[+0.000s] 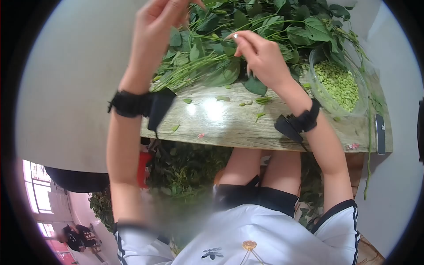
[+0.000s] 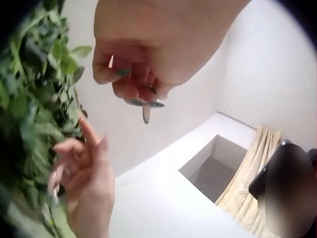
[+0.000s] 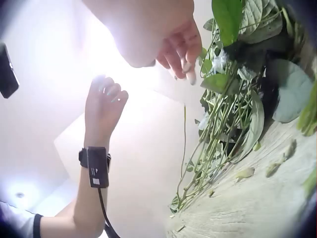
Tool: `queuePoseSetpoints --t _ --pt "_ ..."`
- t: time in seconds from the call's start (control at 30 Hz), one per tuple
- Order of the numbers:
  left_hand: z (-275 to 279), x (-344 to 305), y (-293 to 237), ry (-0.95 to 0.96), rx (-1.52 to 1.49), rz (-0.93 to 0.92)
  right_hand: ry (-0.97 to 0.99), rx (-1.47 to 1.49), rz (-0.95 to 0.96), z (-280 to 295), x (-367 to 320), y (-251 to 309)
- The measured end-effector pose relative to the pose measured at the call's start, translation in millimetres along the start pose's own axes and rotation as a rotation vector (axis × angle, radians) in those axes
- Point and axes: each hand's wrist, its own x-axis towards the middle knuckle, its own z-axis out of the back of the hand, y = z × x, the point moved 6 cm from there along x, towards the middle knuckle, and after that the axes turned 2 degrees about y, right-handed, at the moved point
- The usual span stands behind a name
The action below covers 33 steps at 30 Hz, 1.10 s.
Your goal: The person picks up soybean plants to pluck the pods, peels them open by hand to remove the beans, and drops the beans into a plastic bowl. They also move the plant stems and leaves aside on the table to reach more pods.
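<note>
Over the leafy green stems (image 1: pixel 198 66) on the wooden table, the left hand (image 1: pixel 154 31) is raised at the top of the head view. Its fingers (image 2: pixel 129 89) are curled in the left wrist view, with nothing visible in them. Lower and to the right, the right hand (image 1: pixel 263 57) hovers over the leaves, fingers loosely bent. The left wrist view shows that right hand (image 2: pixel 89 183) beside the foliage (image 2: pixel 29 109), its index finger extended. In the right wrist view, its fingers (image 3: pixel 181 54) are near the stems (image 3: pixel 213 134), holding nothing visible.
A clear bowl of shelled green beans (image 1: pixel 338 88) stands right of the leaves. A phone (image 1: pixel 380 134) lies at the table's right edge (image 1: pixel 388 141). Small pods and leaf scraps (image 1: pixel 263 100) dot the tabletop. More foliage (image 1: pixel 185 168) lies below it. Another person (image 1: pixel 79 237) is in the background.
</note>
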Motion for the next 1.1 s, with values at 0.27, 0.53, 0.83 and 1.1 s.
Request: queuePoseSetpoints --t 0.27,0.53,0.83,1.1 --pt "-147.7 -56.2 42.9 0.328 -0.960 0.607 -0.133 0.670 -0.181 53.8 -35.1 -33.2" --pt "-170.9 -68.2 70.9 0.303 -1.229 0.565 0.023 0.604 -0.202 51.6 -39.1 -53.7" --pt "-177.1 -85.9 74.0 0.248 -0.885 0.596 -0.117 0.495 -0.148 40.2 -53.9 -57.8" --pt "-155.3 -91.3 88.5 0.177 -0.614 0.573 0.079 0.888 -0.336 29.5 -59.4 -63.1"
